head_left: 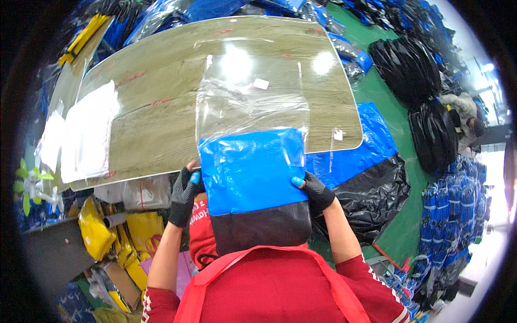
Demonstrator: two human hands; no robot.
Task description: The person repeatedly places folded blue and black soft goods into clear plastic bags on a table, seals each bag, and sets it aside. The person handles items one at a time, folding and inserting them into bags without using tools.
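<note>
A folded blue-and-black plastic piece, blue on its far part and black near me, is held in front of my body at the table's near edge. My left hand grips its left side and my right hand its right side. Both wear dark fingerless gloves, with bright teal coverings on the thumb tips. Fingers beneath the piece are mostly hidden. A clear plastic bag stretches from the blue part across the table; it overlaps the blue, but how far the piece sits inside it I cannot tell.
The wood-patterned table has a stack of clear bags at its left. Blue-and-black sheeting lies right of it on the green floor. Black bundles, tied blue stacks, yellow bags and a small green fan stand around. Another person is at far right.
</note>
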